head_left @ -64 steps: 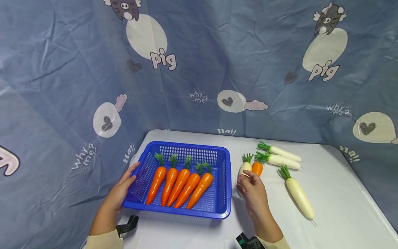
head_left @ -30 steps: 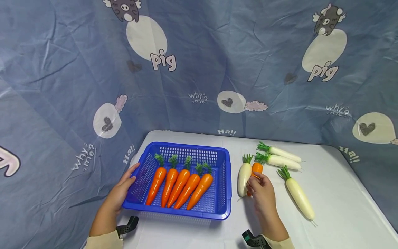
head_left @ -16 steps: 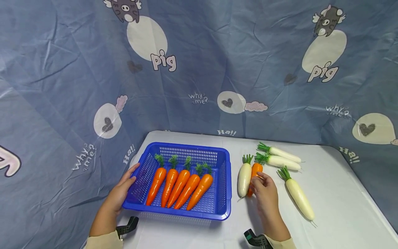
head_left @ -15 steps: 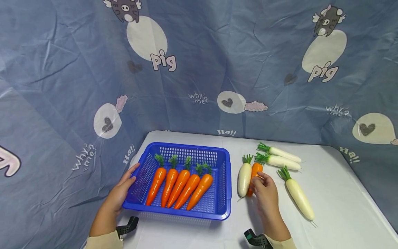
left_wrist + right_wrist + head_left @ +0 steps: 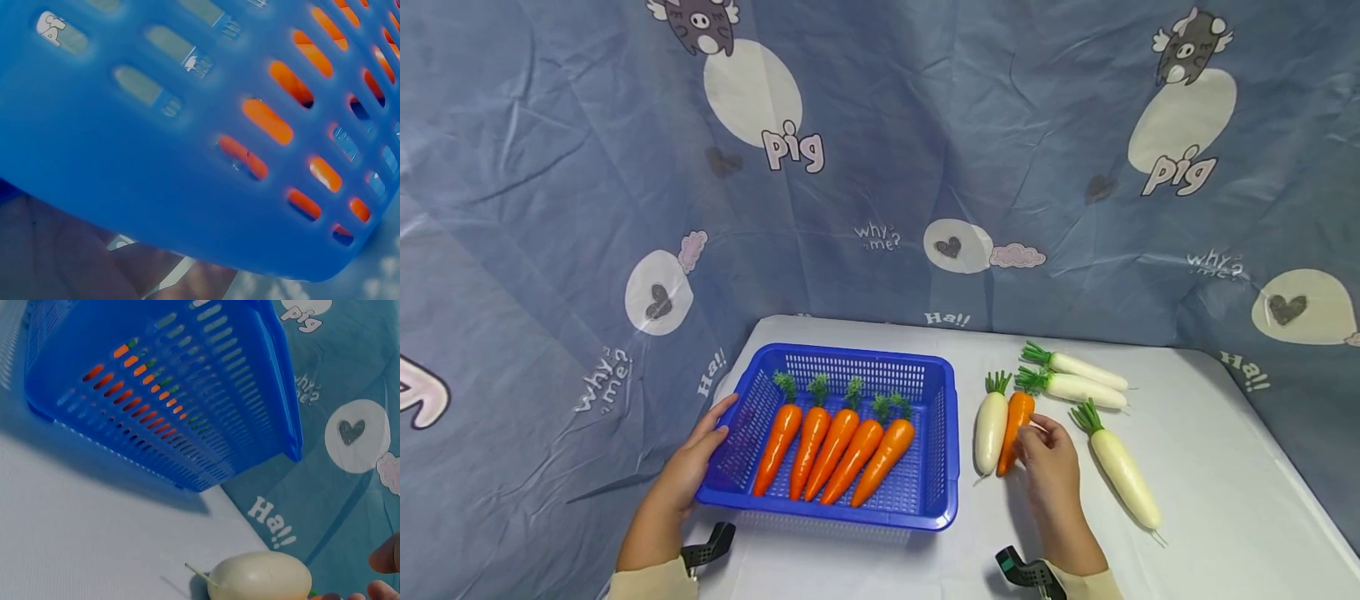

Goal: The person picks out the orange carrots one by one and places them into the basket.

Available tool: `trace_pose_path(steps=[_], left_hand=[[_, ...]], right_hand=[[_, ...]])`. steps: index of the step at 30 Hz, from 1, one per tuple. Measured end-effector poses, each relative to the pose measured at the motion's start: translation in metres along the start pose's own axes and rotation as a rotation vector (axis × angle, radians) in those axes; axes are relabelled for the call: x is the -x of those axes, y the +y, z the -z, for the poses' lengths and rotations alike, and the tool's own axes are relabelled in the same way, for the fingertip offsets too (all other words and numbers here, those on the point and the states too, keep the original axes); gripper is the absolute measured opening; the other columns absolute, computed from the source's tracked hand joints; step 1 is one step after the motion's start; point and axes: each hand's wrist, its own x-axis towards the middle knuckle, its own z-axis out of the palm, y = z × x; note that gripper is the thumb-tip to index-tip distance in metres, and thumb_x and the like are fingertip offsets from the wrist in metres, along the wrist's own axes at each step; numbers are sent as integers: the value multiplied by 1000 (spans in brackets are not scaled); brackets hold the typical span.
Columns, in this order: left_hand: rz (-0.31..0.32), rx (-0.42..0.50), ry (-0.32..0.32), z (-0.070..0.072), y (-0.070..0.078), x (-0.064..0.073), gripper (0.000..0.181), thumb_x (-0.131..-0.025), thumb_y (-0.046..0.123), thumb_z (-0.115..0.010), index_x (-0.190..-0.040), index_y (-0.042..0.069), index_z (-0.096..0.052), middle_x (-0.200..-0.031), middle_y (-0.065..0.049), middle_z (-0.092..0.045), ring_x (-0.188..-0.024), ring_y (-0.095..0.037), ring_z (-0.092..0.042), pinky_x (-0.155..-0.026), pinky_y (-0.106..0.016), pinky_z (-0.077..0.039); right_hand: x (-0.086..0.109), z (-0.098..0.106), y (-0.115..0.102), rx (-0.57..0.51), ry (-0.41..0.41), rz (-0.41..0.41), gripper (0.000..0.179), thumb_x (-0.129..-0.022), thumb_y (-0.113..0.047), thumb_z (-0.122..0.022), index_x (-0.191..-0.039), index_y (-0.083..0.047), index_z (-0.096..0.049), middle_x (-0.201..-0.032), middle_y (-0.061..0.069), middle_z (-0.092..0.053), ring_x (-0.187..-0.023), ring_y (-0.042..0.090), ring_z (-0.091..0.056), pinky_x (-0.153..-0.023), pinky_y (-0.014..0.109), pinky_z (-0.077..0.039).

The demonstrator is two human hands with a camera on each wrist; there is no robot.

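Note:
My left hand (image 5: 688, 467) grips the left side of the blue plastic basket (image 5: 951, 483) in the head view, thumb at the rim; in the left wrist view the basket wall hides part of the fingers. Several orange carrots (image 5: 811, 450) lie side by side in the basket. Just right of a loose carrot (image 5: 1018, 429) is my right hand (image 5: 1051, 467), fingertips at its edge and loosely bent. The right wrist view shows its thumb apart from the other fingers. A white radish (image 5: 991, 433) lies against that carrot's left side.
Two white radishes (image 5: 1086, 389) lie at the back right, leaves to the left. Another white radish (image 5: 1126, 479) lies slanted to the right of my right hand. A blue printed cloth (image 5: 880, 167) hangs behind the white table (image 5: 1217, 467).
My right hand has moved rightward from over the near white radish to the loose carrot's right side, uncovering both. The left hand and basket stay put.

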Motion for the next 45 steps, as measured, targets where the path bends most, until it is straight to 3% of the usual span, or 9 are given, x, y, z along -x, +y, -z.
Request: trace_pose_path(steps=[6,10,16,26,40,42,45], left_hand=[[0,-9,1,-1,-1,0,56,-114,30,-27,-167,42,-14,-177,-10,4,-154,-48,-14,-113,-64,-32],[1,-6,0,-1,-2,-1,56,-114,30,-26,-167,42,-14,-177,-11,2,-152,-47,-19,-105,-52,-41],[-7,7,-7,-1,-2,-1,56,-114,29,-26,-168,40,-14,-176,-13,1,-151,-46,-22,-94,-37,-42],[-18,24,-11,1,-1,-1,56,-114,28,-26,-168,40,-14,-176,-13,2,-147,-45,-25,-92,-37,-46],[-22,13,-10,1,-2,-1,56,-114,28,-26,-168,39,-14,-176,-13,2,-148,-45,-23,-93,-37,-44],[-23,14,-10,1,-2,-1,57,-114,27,-26,-168,38,-14,-176,-13,1,-148,-45,-24,-93,-37,-45],[-15,16,-8,1,-2,-1,57,-114,27,-26,-168,39,-14,-176,-13,1,-147,-45,-24,-92,-37,-45]], right_hand=[[-5,2,4,21,49,5,44,-101,-9,-57,-142,3,-49,-98,0,-57,-78,9,-61,-73,20,-55],[-8,2,6,43,75,25,43,-98,-7,-59,-139,3,-52,-99,2,-57,-75,10,-59,-69,22,-55],[-11,4,8,90,90,39,44,-97,-8,-61,-139,2,-52,-101,4,-54,-74,10,-54,-65,21,-51],[-15,2,8,188,26,43,58,-100,-15,-62,-151,3,-39,-133,21,-45,-113,27,-46,-75,11,-43],[-22,0,12,152,-3,33,58,-100,-11,-59,-152,3,-37,-151,27,-40,-133,36,-45,-79,4,-41],[-24,0,13,157,-2,31,59,-101,-11,-59,-153,2,-37,-153,27,-39,-135,37,-46,-85,9,-42],[-26,1,15,176,-7,38,61,-101,-11,-60,-155,0,-37,-156,26,-39,-138,38,-44,-103,27,-44]])
